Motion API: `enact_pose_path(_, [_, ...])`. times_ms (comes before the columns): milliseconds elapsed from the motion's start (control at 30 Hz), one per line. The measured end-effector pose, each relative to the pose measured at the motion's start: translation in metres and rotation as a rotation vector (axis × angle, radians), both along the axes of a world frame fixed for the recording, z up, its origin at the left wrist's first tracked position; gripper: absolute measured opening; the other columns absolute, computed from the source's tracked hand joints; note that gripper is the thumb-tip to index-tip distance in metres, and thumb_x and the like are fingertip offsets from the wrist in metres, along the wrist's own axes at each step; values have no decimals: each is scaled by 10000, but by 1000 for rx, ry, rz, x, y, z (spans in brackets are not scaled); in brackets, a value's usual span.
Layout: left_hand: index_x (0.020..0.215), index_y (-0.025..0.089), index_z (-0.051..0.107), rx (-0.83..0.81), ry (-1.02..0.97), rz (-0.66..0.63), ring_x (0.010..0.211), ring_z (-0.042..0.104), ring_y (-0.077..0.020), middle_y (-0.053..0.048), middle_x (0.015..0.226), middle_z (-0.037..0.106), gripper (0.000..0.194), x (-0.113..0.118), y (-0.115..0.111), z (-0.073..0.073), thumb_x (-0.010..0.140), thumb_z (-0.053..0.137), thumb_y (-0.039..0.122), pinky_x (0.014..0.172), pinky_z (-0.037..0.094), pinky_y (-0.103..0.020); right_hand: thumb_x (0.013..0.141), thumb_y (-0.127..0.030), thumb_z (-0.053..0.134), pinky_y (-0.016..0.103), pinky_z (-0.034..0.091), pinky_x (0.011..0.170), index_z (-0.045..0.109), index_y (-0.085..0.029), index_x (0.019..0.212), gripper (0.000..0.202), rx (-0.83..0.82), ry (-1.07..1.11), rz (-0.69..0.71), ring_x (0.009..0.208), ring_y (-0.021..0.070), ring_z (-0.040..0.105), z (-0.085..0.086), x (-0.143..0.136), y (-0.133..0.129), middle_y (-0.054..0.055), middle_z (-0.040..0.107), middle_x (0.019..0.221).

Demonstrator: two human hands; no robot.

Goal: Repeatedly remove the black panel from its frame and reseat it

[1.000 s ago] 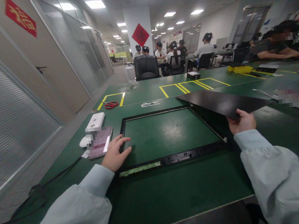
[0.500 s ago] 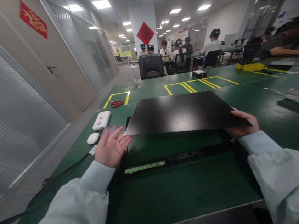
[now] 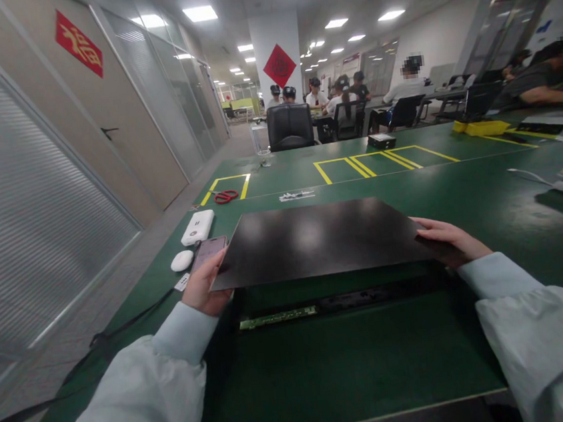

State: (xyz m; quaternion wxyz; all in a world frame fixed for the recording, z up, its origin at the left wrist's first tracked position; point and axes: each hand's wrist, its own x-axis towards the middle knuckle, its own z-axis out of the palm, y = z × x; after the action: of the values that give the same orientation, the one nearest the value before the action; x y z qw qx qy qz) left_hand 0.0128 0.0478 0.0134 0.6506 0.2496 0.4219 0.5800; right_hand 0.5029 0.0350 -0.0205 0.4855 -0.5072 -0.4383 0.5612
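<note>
A thin, dark, glossy rectangular panel [image 3: 309, 241] is held level above the table between both hands. My left hand [image 3: 207, 284] grips its left edge, thumb on top and fingers beneath. At the right edge, my right hand [image 3: 448, 240] holds it with the thumb above; the other fingers are partly hidden under it. Below the panel lies a long dark strip [image 3: 371, 295], and a narrow green circuit board [image 3: 279, 318] shows at its left end. The panel covers whatever lies farther back beneath it.
On the green table [image 3: 339, 373], a phone [image 3: 208, 251], a white oval case [image 3: 182, 260], a white box-like device [image 3: 197, 227] and red-handled scissors [image 3: 226, 196] sit left. Beyond the panel lie small white pieces [image 3: 297, 196]. A yellow tray [image 3: 480, 127] stands far right.
My left hand has closed from an open palm onto the panel's left edge. The panel has come lower and nearer, uncovering small white pieces behind it. The view has shifted slightly.
</note>
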Motion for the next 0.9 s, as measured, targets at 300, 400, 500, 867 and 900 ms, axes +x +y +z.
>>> enact_pose_path(300, [1435, 157, 648, 96, 121, 6, 935, 804, -310, -95, 1123, 827, 709, -1, 0, -2, 730, 648, 84, 767, 674, -382, 559, -155, 949, 233, 612, 598, 751, -253, 1179, 659, 56, 34, -206, 785, 178, 755, -9, 9, 9, 52, 829, 1023])
enact_pose_path(400, [1451, 158, 633, 115, 145, 54, 925, 803, -300, -90, 1132, 826, 735, 1, -2, 1, 720, 647, 87, 737, 672, -354, 606, -190, 904, 206, 440, 368, 715, -239, 1205, 630, 52, 87, -244, 497, 110, 573, -12, 10, 11, 95, 831, 977])
enact_pose_path(500, [1474, 170, 614, 119, 148, 47, 942, 803, -297, -84, 1144, 825, 752, 0, -2, 0, 728, 659, 89, 756, 675, -354, 673, -257, 846, 202, 309, 301, 670, -202, 1245, 601, 30, 84, -252, 374, 62, 386, -12, 12, 11, 163, 826, 981])
enact_pose_path(867, [1513, 183, 592, 93, 174, -38, 954, 804, -318, -103, 1147, 828, 821, -4, -3, -12, 709, 754, 135, 729, 661, -334, 710, -326, 762, 192, 204, 304, 646, -138, 1238, 572, 9, -39, -372, 318, 37, 280, 0, -7, 1, 212, 808, 865])
enact_pose_path(900, [1514, 181, 590, 83, 179, -40, 955, 804, -327, -104, 1132, 831, 835, -4, -3, -14, 699, 766, 139, 734, 663, -344, 720, -335, 754, 194, 202, 304, 648, -141, 1232, 558, 8, -47, -375, 317, 40, 282, 0, -7, 1, 211, 806, 856])
